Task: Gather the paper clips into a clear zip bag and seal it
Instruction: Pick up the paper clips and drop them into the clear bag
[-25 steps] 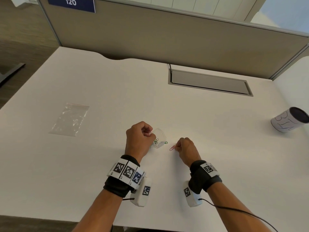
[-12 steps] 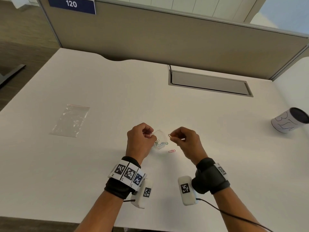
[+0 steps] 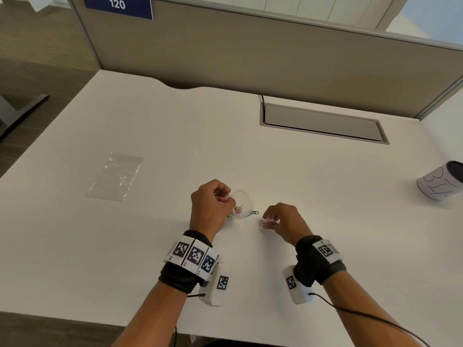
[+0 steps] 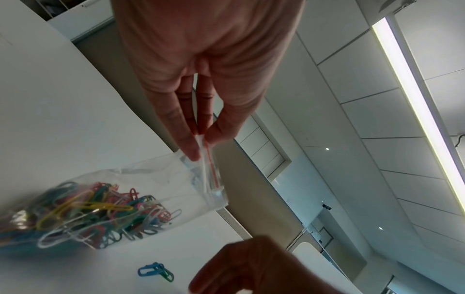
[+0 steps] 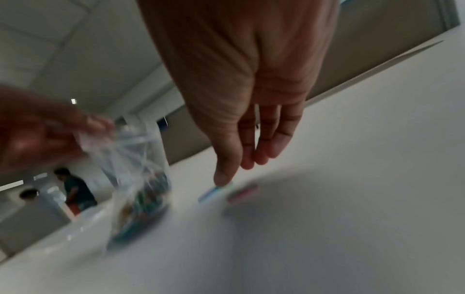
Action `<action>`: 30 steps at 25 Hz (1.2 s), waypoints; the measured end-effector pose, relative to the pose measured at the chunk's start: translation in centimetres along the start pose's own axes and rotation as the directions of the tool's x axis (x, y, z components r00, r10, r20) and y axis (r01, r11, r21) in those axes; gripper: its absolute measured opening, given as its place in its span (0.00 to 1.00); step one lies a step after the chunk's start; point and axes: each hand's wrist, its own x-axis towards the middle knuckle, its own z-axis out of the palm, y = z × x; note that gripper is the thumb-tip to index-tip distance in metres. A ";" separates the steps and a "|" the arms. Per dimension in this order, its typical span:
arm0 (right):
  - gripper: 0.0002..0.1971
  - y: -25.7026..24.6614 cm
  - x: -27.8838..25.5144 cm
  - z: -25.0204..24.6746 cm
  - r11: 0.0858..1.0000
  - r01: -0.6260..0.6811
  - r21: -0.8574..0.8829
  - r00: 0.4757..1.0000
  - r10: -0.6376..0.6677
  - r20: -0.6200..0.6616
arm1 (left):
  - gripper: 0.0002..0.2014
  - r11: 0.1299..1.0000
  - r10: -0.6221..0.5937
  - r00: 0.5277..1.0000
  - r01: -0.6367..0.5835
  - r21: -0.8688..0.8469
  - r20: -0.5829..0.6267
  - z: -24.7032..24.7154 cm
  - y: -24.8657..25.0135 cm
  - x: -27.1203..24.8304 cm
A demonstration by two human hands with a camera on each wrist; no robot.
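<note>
The white bench (image 3: 300,184) carries everything. Far to the right of the held zip bag (image 3: 244,202) lies a tipped paper cup (image 3: 439,182); well to its left, an empty clear bag (image 3: 115,177) lies flat. The left hand (image 3: 209,207) pinches the held zip bag's red-lined rim between thumb and fingers (image 4: 187,143), its bottom resting on the bench, a heap of coloured paper clips (image 4: 100,210) inside. The right hand (image 3: 283,217) hovers just right of it, fingers loosely spread, holding nothing. Beside the bag lie joined blue and green clips (image 3: 252,213) and a pink clip (image 3: 263,224).
</note>
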 end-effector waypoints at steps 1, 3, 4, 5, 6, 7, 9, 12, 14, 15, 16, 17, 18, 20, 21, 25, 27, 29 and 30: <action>0.07 0.5 0.2 0.7 1.000 -0.019 -0.024 1.000 0.020 0.024 | 0.07 1.000 0.001 1.000 -0.001 -0.002 0.001 0.0 0.0 0.0; 0.07 0.9 0.5 1.5 0.999 -0.023 -0.030 1.000 0.024 0.020 | 0.07 1.000 0.003 1.000 -0.003 0.001 0.001 0.1 0.0 0.1; 0.08 0.8 0.7 1.6 0.999 -0.013 -0.035 1.000 0.014 0.024 | 0.07 1.000 0.004 1.000 -0.004 0.002 -0.003 0.0 0.0 0.2; 0.08 0.7 0.8 1.5 0.999 -0.003 -0.043 0.999 0.005 0.032 | 0.07 1.000 0.003 1.000 -0.003 0.000 -0.006 0.0 0.0 0.3; 0.07 0.3 1.0 1.4 0.999 0.012 -0.047 0.999 -0.010 0.038 | 0.07 1.000 0.002 1.000 -0.002 -0.002 -0.007 0.0 0.0 0.3; 0.05 0.0 1.1 1.4 0.999 0.030 -0.036 0.999 -0.029 0.032 | 0.07 1.000 0.002 1.000 -0.002 -0.003 -0.005 0.0 0.0 0.3; 0.04 -1.0 1.7 1.3 0.997 0.070 0.008 0.998 -0.070 0.004 | 0.07 1.000 0.002 1.000 -0.002 -0.004 -0.003 0.0 0.0 0.4; 0.06 -2.0 2.8 1.6 0.996 0.079 0.045 0.997 -0.080 0.018 | 0.07 1.000 0.008 1.000 -0.008 0.004 0.002 0.1 0.0 0.3; 0.08 -2.2 3.4 2.0 0.999 0.036 0.028 0.999 -0.037 0.029 | 0.07 1.000 0.005 1.000 -0.005 0.013 0.004 0.1 0.0 0.3; 0.07 -2.3 3.7 2.1 1.000 0.010 0.028 1.000 -0.010 0.027 | 0.07 1.000 0.003 1.000 -0.003 0.015 0.004 0.1 0.0 0.2; 0.07 -2.3 3.9 2.2 1.000 -0.015 0.026 0.999 0.014 0.029 | 0.07 1.000 0.002 1.000 -0.002 0.017 0.002 0.1 -0.1 0.2; 0.06 -2.4 4.1 2.3 0.999 -0.029 0.015 0.999 0.029 0.036 | 0.07 1.000 0.000 1.000 0.000 0.018 -0.001 0.0 -0.1 0.3; 0.05 -2.4 4.2 2.3 0.999 -0.030 -0.013 0.998 0.031 0.046 | 0.07 1.000 -0.002 1.000 0.002 0.017 -0.003 0.0 -0.2 0.3; 0.05 -2.4 4.5 2.3 0.997 -0.001 -0.082 0.998 0.006 0.065 | 0.07 1.000 -0.003 1.000 0.003 0.018 -0.004 0.0 -0.2 0.3; 0.07 -2.4 4.5 2.4 0.994 0.018 -0.112 0.997 -0.009 0.078 | 0.07 1.000 -0.002 1.000 0.002 0.020 -0.003 0.0 -0.2 0.3; 0.05 -2.3 3.8 2.7 0.987 0.080 -0.136 0.993 -0.068 0.094 | 0.07 1.000 0.008 1.000 -0.008 0.010 -0.004 0.1 -0.2 0.4; 0.02 -2.4 3.0 2.0 0.999 0.030 -0.016 1.000 -0.030 0.007 | 0.07 1.000 0.001 1.000 -0.001 0.008 0.002 0.0 -0.2 0.4; 0.03 -2.7 1.8 0.2 0.962 -0.068 0.265 0.991 0.097 -0.095 | 0.07 1.000 -0.010 1.000 0.010 0.011 0.011 -0.1 -0.2 0.4; 0.03 -3.1 1.0 -1.0 0.905 -0.079 0.418 0.986 0.134 -0.104 | 0.07 1.000 -0.015 1.000 0.015 0.011 0.010 -0.1 -0.2 0.4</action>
